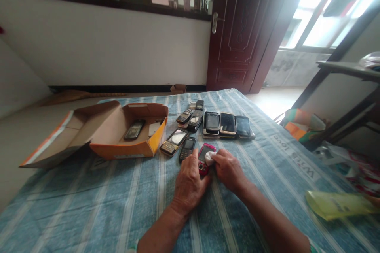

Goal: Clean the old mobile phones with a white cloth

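Observation:
A pink mobile phone (204,151) lies on the striped blue cloth with its screen up. My left hand (190,180) grips its lower end, the thumb along one side and the fingers on the other. In my right hand (228,168) a crumpled white tissue (209,158) is pinched and pressed against the screen's right side. Just beyond my left fingers rests a black keypad phone (187,147). A wider phone with a gold keypad (173,141) lies to its left. Several keypad phones (195,118) are heaped farther back, beside stacked touchscreen phones (227,122).
To the left stands an open orange cardboard box (127,151), its lid folded out, with a dark phone (135,129) inside. A yellow translucent packet (335,205) lies at the right edge. Behind are a brown door (237,27) and a shelf (347,68).

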Action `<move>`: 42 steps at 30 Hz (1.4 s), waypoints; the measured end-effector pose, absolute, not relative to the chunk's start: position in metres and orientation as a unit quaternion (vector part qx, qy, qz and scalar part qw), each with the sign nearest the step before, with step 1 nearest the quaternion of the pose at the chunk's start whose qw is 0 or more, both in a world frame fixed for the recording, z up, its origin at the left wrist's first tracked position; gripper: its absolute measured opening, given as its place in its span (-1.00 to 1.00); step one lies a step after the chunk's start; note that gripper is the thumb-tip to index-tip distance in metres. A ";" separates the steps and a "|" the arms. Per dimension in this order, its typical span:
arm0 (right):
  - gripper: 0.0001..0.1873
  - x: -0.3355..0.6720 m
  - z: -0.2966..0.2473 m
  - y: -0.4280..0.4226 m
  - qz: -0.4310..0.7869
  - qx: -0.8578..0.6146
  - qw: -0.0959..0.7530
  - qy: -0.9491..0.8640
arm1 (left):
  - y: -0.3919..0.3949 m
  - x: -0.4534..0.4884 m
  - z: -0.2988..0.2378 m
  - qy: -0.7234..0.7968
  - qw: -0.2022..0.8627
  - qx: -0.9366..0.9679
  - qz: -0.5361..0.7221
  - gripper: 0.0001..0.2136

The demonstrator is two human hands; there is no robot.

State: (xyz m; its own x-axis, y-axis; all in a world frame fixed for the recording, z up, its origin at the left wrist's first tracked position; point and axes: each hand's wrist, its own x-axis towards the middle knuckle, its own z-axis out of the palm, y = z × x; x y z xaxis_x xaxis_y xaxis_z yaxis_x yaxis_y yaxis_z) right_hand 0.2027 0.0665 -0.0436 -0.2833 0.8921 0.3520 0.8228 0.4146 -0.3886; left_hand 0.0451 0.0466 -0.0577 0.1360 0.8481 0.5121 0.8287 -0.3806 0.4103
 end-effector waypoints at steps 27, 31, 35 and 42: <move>-0.75 0.219 -0.041 0.092 0.093 -0.599 0.326 -0.725 | 0.054 0.052 -0.057 0.601 -0.096 0.743 0.277 -0.49; -0.81 0.224 -0.039 0.096 0.141 -0.606 0.386 -0.681 | 0.056 0.053 -0.057 0.582 -0.093 0.736 0.332 -0.44; -0.83 0.225 -0.033 0.095 0.134 -0.594 0.431 -0.666 | 0.053 0.058 -0.053 0.541 -0.110 0.748 0.367 -0.38; -0.75 0.208 -0.019 0.075 0.064 -0.494 0.429 -0.753 | 0.046 0.063 -0.050 0.475 -0.079 0.774 0.411 -0.35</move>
State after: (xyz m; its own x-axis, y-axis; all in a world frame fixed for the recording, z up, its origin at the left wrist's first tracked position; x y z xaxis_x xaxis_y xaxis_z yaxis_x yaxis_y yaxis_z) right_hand 0.2083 0.0754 -0.0194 -0.1431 0.7997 0.5831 0.6894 0.5032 -0.5210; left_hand 0.0628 0.0463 -0.0504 0.2104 0.6702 0.7117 0.8006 -0.5359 0.2680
